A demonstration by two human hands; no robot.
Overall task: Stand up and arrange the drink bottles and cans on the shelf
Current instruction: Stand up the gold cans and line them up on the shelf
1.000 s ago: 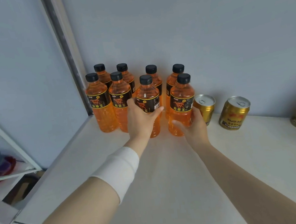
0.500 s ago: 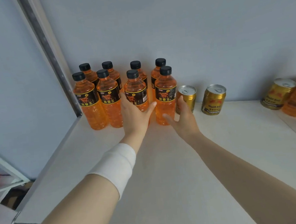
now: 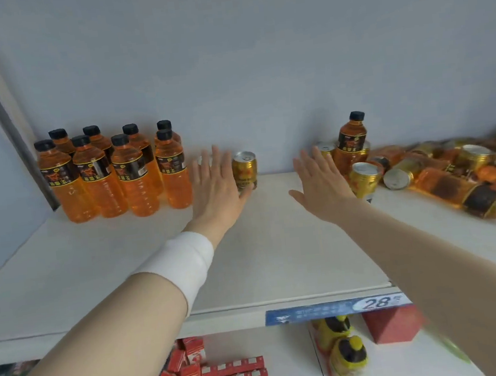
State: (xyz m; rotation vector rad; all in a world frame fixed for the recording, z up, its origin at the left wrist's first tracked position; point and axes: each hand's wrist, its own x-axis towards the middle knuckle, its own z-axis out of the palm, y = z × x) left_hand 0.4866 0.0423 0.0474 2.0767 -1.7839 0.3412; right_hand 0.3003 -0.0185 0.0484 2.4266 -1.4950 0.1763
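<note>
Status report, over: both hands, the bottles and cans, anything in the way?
Left hand open, beside upright gold can. Right hand open, empty. Eight bottles standing at left; pile of fallen bottles and cans at right. No obstacle seen.

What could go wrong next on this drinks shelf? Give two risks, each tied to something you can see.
1. The open left hand is close beside the upright gold can; a careless sweep could topple it.
2. The pile of lying bottles and cans near the right hand looks loose; pulling one out may send others rolling toward the shelf edge.
</note>
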